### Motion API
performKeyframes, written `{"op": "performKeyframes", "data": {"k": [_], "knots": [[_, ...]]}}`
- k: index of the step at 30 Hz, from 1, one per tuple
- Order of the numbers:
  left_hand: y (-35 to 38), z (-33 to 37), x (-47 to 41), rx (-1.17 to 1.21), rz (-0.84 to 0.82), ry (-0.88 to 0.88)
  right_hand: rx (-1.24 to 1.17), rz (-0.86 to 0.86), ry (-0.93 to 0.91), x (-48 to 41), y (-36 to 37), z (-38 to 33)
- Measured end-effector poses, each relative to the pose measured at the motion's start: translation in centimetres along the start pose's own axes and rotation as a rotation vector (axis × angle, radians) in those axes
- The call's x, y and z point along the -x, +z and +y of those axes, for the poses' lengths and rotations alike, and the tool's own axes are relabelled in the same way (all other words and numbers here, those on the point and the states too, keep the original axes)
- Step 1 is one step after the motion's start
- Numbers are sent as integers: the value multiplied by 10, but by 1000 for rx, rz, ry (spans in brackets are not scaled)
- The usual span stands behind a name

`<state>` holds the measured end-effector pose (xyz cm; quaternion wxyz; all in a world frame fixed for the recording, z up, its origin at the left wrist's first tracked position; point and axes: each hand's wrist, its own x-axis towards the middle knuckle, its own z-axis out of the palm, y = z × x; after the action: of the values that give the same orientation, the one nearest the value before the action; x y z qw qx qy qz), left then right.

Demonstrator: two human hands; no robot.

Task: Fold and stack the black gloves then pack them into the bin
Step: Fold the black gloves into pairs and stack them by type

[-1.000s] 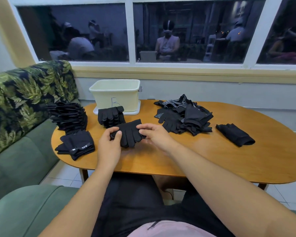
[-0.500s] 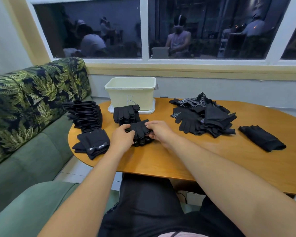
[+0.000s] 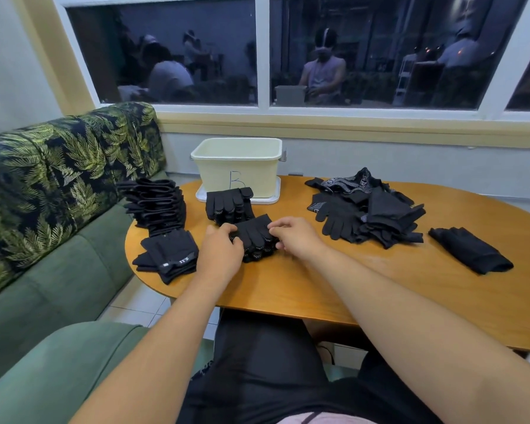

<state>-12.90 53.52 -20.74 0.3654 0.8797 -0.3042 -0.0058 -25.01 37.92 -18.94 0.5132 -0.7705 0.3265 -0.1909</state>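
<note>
- Head view, counts: two hands, one bin (image 3: 239, 166), and six separate lots of black gloves on one table (image 3: 349, 289).
- The glove bundle (image 3: 254, 235) lies on the table near its front edge, just in front of the bin. It is folded, with the finger ends toward the person and dotted grip palms showing at its lower edge.
- The left hand (image 3: 219, 255) grips the bundle's left end with curled fingers. The right hand (image 3: 297, 240) pinches its right edge with bent fingertips.
- Just behind it sits a second small stack (image 3: 228, 205), touching the white tray (image 3: 270, 198) under the bin.
- At the table's left edge stands a tall stack (image 3: 156, 205), with a labelled bundle (image 3: 169, 258) in front of it.
- To the right lies a loose pile (image 3: 364, 209), and well apart, a single folded piece (image 3: 468, 249).
- The bin is cream, open-topped and marked "B".
- The table is oval, with a wood top. A green sofa with a leaf-print back (image 3: 43, 179) runs along the left, and a dark window (image 3: 166, 50) reflects seated people.
</note>
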Motion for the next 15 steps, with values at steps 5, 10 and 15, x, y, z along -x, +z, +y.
{"op": "performKeyframes", "data": {"k": [5, 10, 15], "knots": [[7, 27, 11, -81, 69, 141, 64, 47, -59, 14, -38, 17], [42, 69, 23, -58, -45, 304, 72, 155, -48, 26, -90, 39], [88, 100, 29, -58, -157, 415, 165, 288, -86, 30, -136, 60]]}}
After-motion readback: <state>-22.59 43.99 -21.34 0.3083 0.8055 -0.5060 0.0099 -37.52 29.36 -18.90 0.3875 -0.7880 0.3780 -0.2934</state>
